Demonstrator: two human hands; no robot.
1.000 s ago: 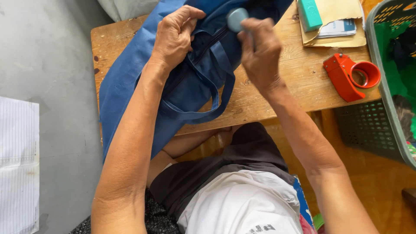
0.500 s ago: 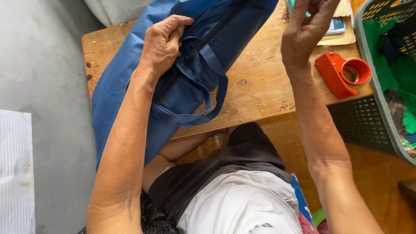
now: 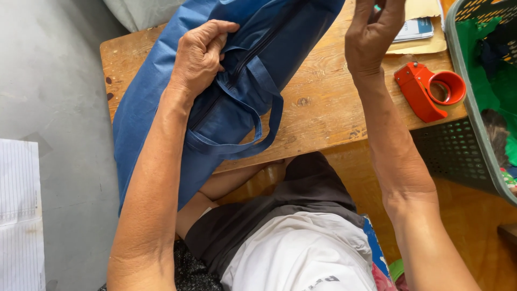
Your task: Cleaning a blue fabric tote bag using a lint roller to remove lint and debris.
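Clamped on a fold of cloth, the left hand (image 3: 200, 54) has its grip closed on the large blue fabric bag with a dark zipper (image 3: 226, 81), pinching it beside the zipper line in the upper middle of the frame. That bag lies slantwise across the worn wooden bench (image 3: 323, 102), one end hanging off the near left edge toward the grey floor, its blue strap handles (image 3: 253, 134) looping down toward the bench's near edge.

At the top right of centre the right hand (image 3: 372, 37) is lifted clear of the bag, fingers bunched upward; a sliver of something teal shows at the fingertips, but whether the hand grips it cannot be told. Right of that wrist sits a red plastic tape dispenser (image 3: 428, 89), with brown envelopes and a card (image 3: 417, 29) above it and a grey-green plastic basket (image 3: 474, 129) at the right edge. Lined white paper (image 3: 19, 215) lies at lower left.

As a judgement, the bag is being held steady at its zipper while the other hand is away near the envelopes; any further work on the zipper would need that hand brought back level with the pinched fold.
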